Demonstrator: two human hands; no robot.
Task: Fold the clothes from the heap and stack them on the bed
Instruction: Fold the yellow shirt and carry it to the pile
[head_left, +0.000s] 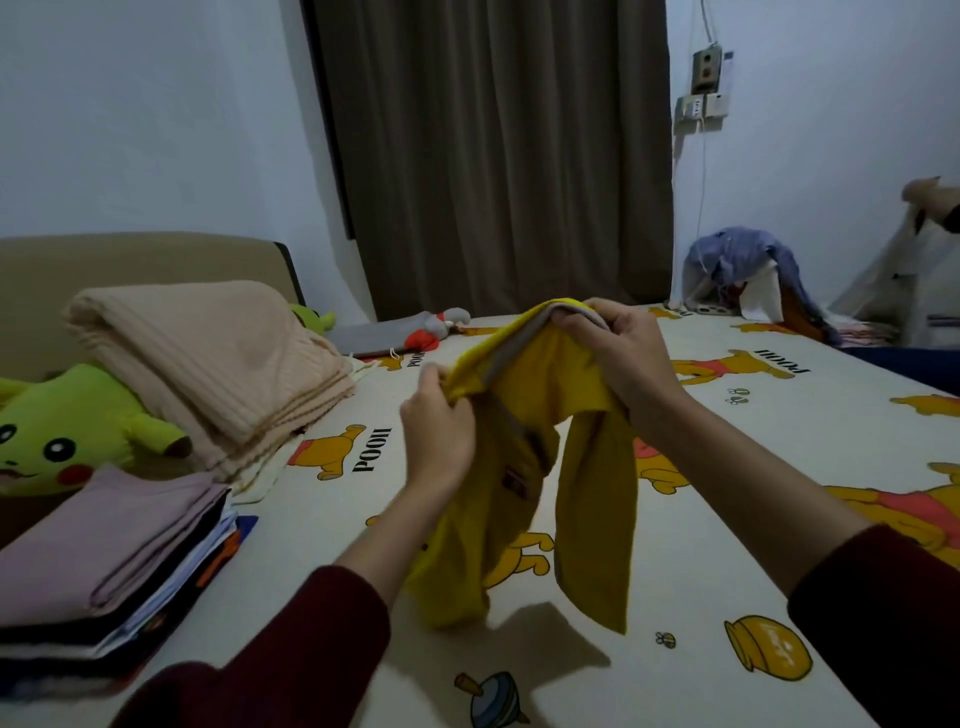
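While held up above the bed sheet (597, 670) in the head view, one yellow garment (524, 462) hangs from two hands. Left hand (439, 434) curled round the cloth at its upper left edge, fingers closed on the fabric; right hand (618, 348) curled over the grey-trimmed top edge, pinching it, slightly higher and farther out than the left. Below the grip, two yellow lengths drooping, lower ends near the sheet; cannot tell whether touching. Left of the grip and nearer, one stack of folded clothes (98, 566), lilac piece on top, dark ones beneath. Beyond that stack, one folded beige blanket (208, 358), with one green plush toy (67, 426) beside it and a second green plush (311, 317) behind. Straight beyond the grip, one brown curtain (493, 150). Far right of the grip, one heap of bluish clothes (737, 265) at the wall.
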